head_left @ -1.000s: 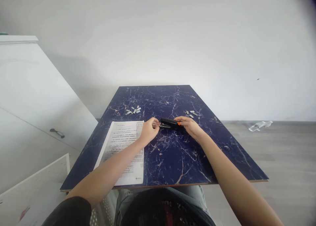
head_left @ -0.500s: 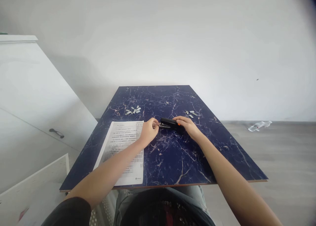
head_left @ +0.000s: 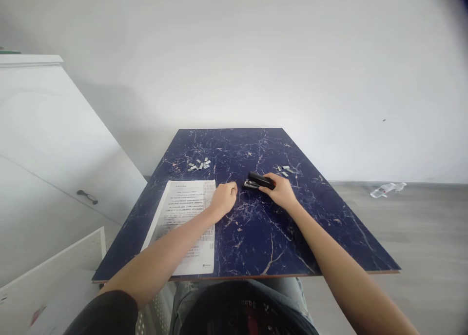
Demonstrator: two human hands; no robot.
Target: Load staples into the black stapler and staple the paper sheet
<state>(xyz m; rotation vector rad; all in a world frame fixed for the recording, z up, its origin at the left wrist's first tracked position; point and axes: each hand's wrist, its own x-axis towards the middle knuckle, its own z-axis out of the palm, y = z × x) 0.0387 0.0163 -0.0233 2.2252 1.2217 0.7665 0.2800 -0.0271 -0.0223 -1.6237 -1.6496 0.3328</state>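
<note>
A black stapler (head_left: 260, 180) lies over the middle of the table, its nose pointing left and its upper and lower arms slightly apart at that end. My right hand (head_left: 281, 191) grips its rear end, fingers on top and thumb along the near side. Just left of the stapler's nose, apart from it, is my left hand (head_left: 224, 198) with its fingers curled in. Whatever those fingers may hold is hidden. Beneath my left forearm are printed sheets of paper (head_left: 179, 203), partly covered.
Several staple strips (head_left: 200, 165) are scattered at the table's back left, and another small group of staple strips (head_left: 285, 170) lies beyond my right hand. The dark blue marbled table (head_left: 248, 242) stands near a white cabinet (head_left: 54, 130). A clear plastic item (head_left: 387, 189) is on the floor.
My left hand has come away from the stapler's nose. My right hand has shifted its grip round the rear end, and the stapler has moved slightly right.
</note>
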